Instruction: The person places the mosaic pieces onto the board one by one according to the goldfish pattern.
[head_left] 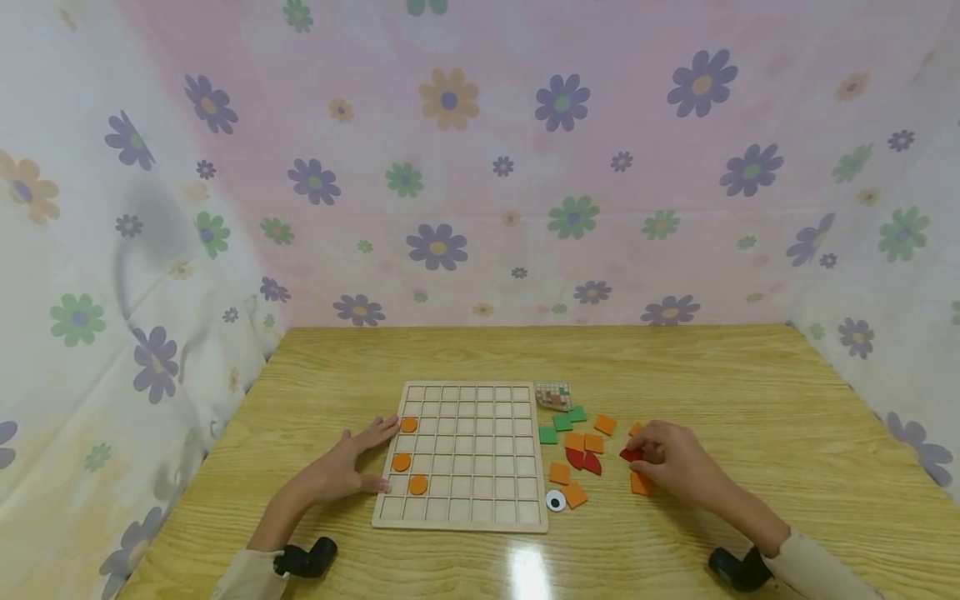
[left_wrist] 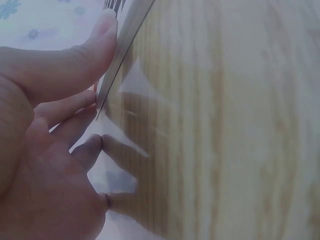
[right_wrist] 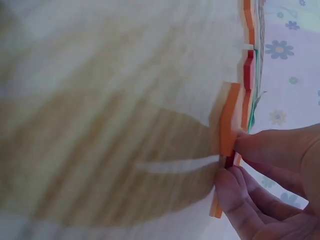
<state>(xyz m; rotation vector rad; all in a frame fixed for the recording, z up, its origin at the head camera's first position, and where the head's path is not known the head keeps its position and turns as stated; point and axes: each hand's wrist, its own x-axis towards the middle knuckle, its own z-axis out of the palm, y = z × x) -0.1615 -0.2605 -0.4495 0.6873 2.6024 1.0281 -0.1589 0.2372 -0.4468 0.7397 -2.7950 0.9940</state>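
At the left edge of a wooden grid board (head_left: 480,489) rests my left hand (head_left: 336,472), its fingers spread and the thumb on the rim. The thumb (left_wrist: 103,42) lies on the board's edge in the left wrist view. Three orange round tiles, one of them an orange disc (head_left: 417,484), sit in cells at the board's left side. To the right of the board, my right hand (head_left: 681,463) pinches a red petal-shaped tile (head_left: 627,455) between thumb and fingertips. Beside those fingers lies an orange square tile (head_left: 641,483), also close to them in the right wrist view.
Between board and right hand lie several orange squares (head_left: 605,425), green squares (head_left: 562,422) and two red petal tiles (head_left: 592,463). A round eye tile (head_left: 556,500) is near the board's lower right corner. A small picture card (head_left: 553,395) lies by its upper right corner.
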